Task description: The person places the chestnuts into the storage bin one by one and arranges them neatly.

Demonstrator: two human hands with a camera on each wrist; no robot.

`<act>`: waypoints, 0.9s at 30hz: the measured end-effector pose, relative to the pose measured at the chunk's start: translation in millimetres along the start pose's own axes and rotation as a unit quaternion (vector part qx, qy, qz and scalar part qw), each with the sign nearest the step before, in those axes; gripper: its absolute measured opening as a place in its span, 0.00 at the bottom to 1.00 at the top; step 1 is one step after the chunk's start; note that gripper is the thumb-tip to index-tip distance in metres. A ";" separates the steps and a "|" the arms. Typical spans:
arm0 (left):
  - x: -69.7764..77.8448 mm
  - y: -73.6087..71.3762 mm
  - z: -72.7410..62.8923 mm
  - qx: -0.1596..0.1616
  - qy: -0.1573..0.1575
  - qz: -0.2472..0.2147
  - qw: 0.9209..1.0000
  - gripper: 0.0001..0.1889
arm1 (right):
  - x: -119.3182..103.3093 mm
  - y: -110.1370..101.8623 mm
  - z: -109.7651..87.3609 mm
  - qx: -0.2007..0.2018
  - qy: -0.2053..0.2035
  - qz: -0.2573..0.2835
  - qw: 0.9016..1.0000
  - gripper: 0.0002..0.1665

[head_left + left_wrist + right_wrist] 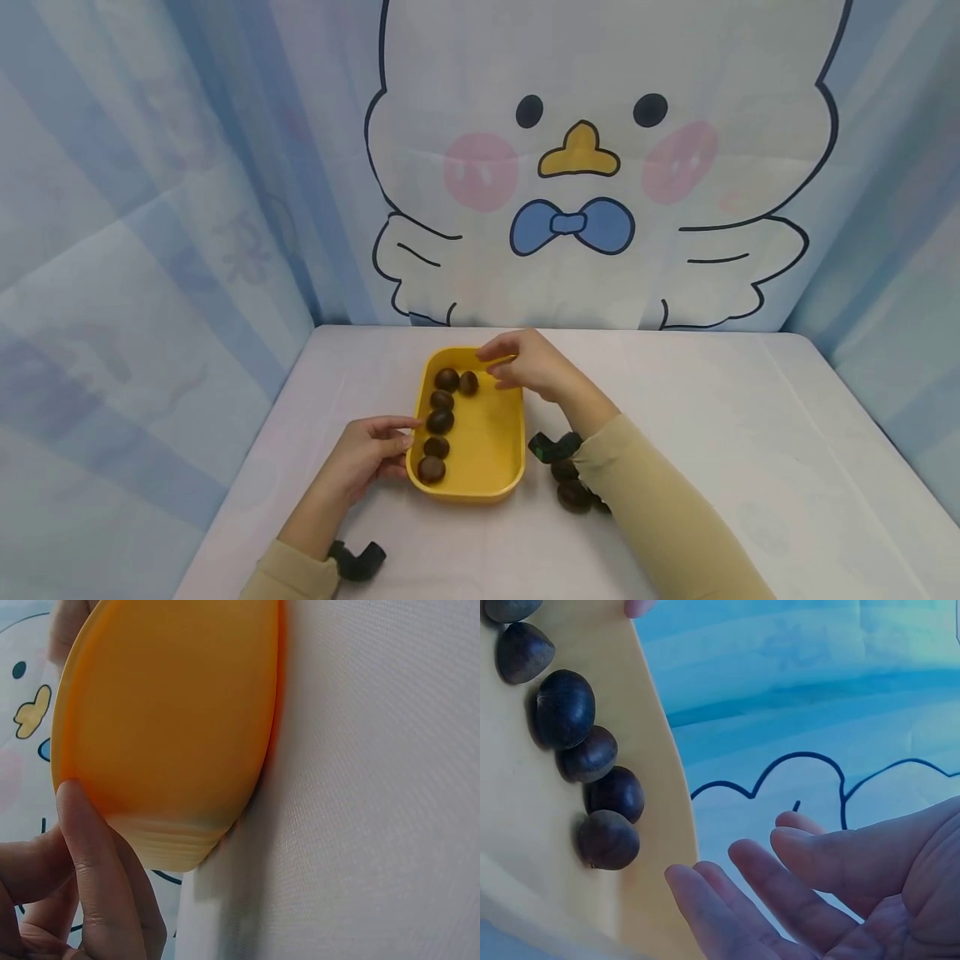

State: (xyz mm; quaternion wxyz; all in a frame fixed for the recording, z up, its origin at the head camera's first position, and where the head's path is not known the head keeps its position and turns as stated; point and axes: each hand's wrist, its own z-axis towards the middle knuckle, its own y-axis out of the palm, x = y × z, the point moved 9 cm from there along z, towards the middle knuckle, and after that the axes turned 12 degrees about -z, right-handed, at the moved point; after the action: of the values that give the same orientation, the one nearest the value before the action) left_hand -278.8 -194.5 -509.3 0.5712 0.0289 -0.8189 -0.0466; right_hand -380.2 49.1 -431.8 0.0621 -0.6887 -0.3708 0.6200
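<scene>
A yellow tray (480, 467) lies on the table with several brown chestnuts (440, 421) in it. Most form a line along its left wall, and one chestnut (468, 383) sits beside the far end of that line. My left hand (371, 450) is at the tray's left side, fingertips touching the rim and outer wall. Over the far right corner of the tray hovers my right hand (528, 362), fingers loosely bent and apart. In the right wrist view nothing shows between the right fingers (769, 889), and the chestnuts (609, 840) lie beyond them.
More chestnuts (574, 496) lie on the white table (750, 450) right of the tray, partly hidden under the right forearm. A curtain with a cartoon bird (600, 275) stands behind the table's far edge. Dark bands (358, 561) are on both wrists.
</scene>
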 end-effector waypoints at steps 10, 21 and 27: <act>-0.5 -0.9 0.9 0.002 -0.001 0.004 1.000 0.19 | 9.9 -12.1 -14.9 -0.005 0.001 -0.015 1.000 0.22; -0.2 0.1 0.6 -0.005 0.000 0.005 1.000 0.20 | 28.9 -27.2 -36.6 -0.010 -0.006 -0.023 1.000 0.24; -0.8 -0.3 2.1 0.003 -0.002 0.004 1.000 0.19 | 42.2 -33.4 -49.7 -0.012 -0.001 -0.018 1.000 0.22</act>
State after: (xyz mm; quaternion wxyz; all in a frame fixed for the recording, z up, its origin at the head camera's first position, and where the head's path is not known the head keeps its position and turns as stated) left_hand -280.5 -194.6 -510.8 0.5695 0.0272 -0.8204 -0.0422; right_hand -351.8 116.4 -436.5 0.0642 -0.6817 -0.3910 0.6150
